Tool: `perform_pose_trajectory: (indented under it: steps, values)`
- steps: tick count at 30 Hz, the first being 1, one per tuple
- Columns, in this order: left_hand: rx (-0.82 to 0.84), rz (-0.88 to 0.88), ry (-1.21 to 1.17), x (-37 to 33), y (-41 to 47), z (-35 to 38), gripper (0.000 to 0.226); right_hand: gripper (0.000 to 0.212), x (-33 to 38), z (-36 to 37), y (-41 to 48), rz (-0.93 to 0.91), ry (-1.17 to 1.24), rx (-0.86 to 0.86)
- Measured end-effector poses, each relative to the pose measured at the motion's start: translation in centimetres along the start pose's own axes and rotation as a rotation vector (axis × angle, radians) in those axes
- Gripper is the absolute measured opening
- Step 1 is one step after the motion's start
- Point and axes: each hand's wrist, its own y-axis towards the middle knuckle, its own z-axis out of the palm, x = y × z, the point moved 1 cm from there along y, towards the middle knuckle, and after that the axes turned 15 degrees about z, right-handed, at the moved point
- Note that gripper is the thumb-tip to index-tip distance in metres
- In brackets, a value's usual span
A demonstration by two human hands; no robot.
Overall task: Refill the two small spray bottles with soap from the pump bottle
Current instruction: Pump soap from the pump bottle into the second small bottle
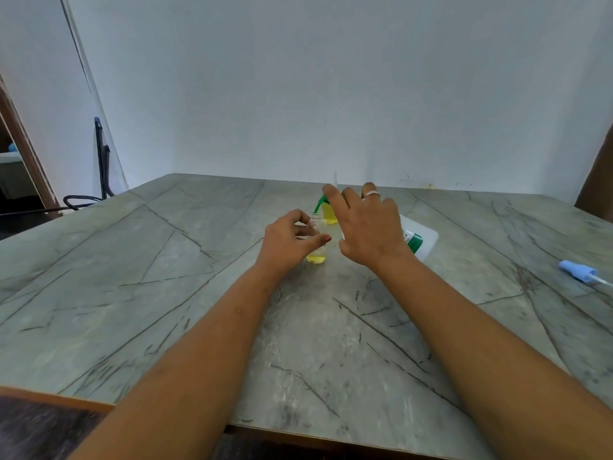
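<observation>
Spray bottle (316,242) between both hands

It looked like a plain room in a home: a grey marble-patterned table (166,260) against a bare pale wall (331,94), a wooden door frame (25,144) at the frame's left edge.

near table (166,293) bare; blue sprayer (577,271) far right.

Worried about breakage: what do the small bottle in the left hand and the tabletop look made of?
Small bottle: clear plastic, probably, though glass is possible; yellow liquid shows through its wall. Tabletop: grey-green marble-look surface with dark veins, matte; stone or laminate, can't tell.
</observation>
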Motion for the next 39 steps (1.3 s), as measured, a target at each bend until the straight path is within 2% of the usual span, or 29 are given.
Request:
perform_pose_trajectory:
  steps: [12, 20, 29, 35, 39]
  values:
    - [0.003, -0.005, 0.017, 0.2, 0.1, 0.2, 0.033, 0.081, 0.4, -0.6, 0.5, 0.052, 0.106, 0.087]
    - [0.001, 0.002, 0.014, 0.3, 0.1, 0.2, 0.032, 0.088, 0.1, -0.6, -0.1, 0.066, 0.021, 0.044]
    - [-0.030, 0.016, 0.091, -0.1, 0.0, 0.6, 0.039, 0.083, 0.0, -1.0, -0.9, 0.043, -0.091, -0.021]
    - [-0.054, 0.021, 0.108, -0.2, -0.2, 0.6, 0.041, 0.082, -0.2, -1.2, -1.2, 0.017, -0.103, -0.013]
    - [-0.072, 0.038, 0.118, -0.1, -0.2, 0.6, 0.041, 0.088, -0.1, -1.3, -1.1, 0.003, -0.074, 0.025]
